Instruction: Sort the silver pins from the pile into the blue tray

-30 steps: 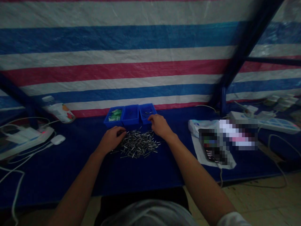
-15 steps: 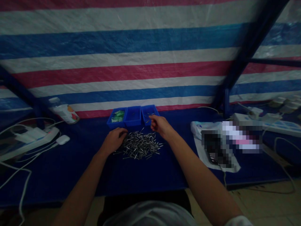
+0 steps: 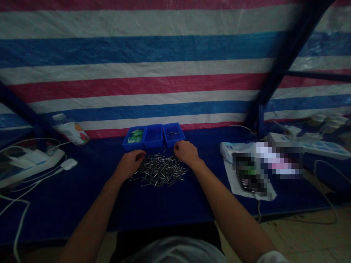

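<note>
A heap of thin, shiny metal pins (image 3: 161,171), too small to tell as nails or rivets, lies on the blue tabletop between my hands. At the heap's left edge rests my left hand (image 3: 131,163), fingers curled inward and closed. My right hand (image 3: 187,152) hovers by its upper right side, just in front of the right blue bin (image 3: 168,143); its fingers are bent together and hide whatever they may hold. A few dark pins lie in that bin. Beside it stand a middle blue bin (image 3: 153,141) and a left blue bin (image 3: 132,147) with green-and-clear packets (image 3: 135,136).
A bottle (image 3: 72,130) leans at the back left, near a power strip with chargers (image 3: 34,160) and white cables. To the right are a white plastic bag (image 3: 233,179), blurred-out items and another power strip (image 3: 326,149). Striped sheeting (image 3: 164,84) hangs behind.
My right hand has drawn back from over the right bin to the heap's upper right side, uncovering the pins inside. My left hand stays by the heap. The view has shifted slightly.
</note>
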Demonstrator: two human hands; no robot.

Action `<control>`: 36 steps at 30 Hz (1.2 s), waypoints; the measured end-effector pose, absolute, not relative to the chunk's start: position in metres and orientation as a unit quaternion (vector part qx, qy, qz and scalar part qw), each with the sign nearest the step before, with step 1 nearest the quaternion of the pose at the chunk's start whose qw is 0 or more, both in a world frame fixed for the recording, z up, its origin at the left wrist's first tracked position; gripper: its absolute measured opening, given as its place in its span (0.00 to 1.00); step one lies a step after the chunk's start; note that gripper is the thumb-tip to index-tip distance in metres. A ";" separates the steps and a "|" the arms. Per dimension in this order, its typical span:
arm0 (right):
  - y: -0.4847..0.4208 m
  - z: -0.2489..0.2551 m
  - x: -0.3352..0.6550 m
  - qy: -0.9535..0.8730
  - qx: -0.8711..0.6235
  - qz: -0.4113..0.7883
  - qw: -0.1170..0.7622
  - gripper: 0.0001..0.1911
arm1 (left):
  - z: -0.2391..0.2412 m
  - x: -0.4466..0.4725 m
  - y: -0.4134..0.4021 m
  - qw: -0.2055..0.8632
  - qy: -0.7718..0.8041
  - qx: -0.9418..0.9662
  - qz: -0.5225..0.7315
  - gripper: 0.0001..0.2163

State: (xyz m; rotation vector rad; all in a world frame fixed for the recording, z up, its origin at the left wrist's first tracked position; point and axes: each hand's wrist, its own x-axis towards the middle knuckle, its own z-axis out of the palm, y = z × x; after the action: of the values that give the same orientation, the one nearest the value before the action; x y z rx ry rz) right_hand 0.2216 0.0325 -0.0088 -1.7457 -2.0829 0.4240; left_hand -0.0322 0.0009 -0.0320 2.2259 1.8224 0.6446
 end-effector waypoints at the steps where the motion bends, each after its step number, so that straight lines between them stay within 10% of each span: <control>1: 0.031 -0.010 0.222 -0.758 -0.618 0.124 0.167 0.13 | -0.032 -0.032 0.001 0.097 0.615 0.752 0.217 0.13; 36: 0.028 -0.006 0.228 -0.839 -0.520 0.149 0.065 0.21 | -0.024 -0.025 -0.004 0.104 0.623 0.744 0.218 0.16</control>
State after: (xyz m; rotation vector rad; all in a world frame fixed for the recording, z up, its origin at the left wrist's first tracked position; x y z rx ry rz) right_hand 0.2281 0.0282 -0.0060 -1.5688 -2.5316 0.4495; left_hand -0.0254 -0.0042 -0.0243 2.1935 1.8365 0.6437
